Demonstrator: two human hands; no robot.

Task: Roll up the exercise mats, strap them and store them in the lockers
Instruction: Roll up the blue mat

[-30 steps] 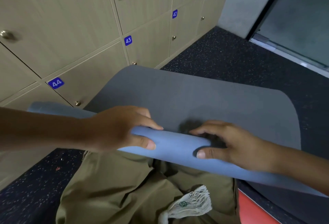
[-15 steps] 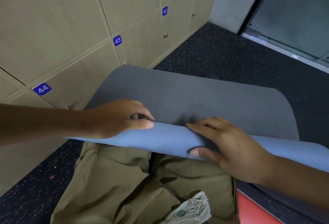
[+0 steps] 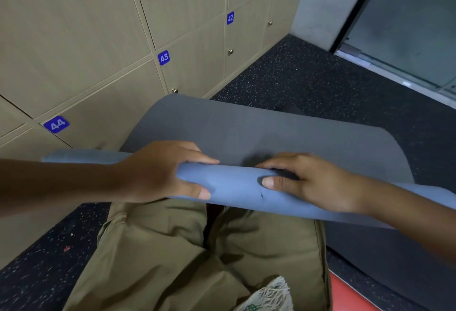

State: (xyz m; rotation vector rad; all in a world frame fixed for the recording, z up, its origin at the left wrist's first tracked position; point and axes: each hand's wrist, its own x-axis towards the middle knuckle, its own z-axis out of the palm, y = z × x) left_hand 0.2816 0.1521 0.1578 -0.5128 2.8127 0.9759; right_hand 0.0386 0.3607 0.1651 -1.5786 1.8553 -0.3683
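Along the left and upper left of the frame I see the lockers (image 3: 81, 46), tan doors with small round knobs and blue number plates reading 44, 43, 42 and 41, running away toward the upper middle. Below them, at the lower left, I see a strip of dark speckled floor (image 3: 37, 271).

Coming in from the left edge at mid-height is my left hand (image 3: 162, 172). Its fingers are curled over the top of the rolled part of the exercise mat (image 3: 234, 184) and its thumb presses on the near side of the roll, so the hand is clamped on the roll. The roll is light blue and lies across the middle of the frame, from near the left edge to the right edge, just above my knees. Beyond it, toward the upper middle, the unrolled part of the mat lies flat, dark grey, its far rounded end near the foot of the lockers.

In the lower middle I see my legs in khaki trousers (image 3: 172, 261), with a fringed pale cloth (image 3: 269, 298) at the bottom edge.

Right of centre, my right hand (image 3: 311, 182) grips the same roll, fingers curled over the top and the thumb tip pressed into the near side, just beside a small dent in the foam. At the lower right corner I see a red patch (image 3: 345, 296) beside a dark mat on the floor. At the upper right stands a grey wall (image 3: 328, 2) and a glass door (image 3: 414, 21).
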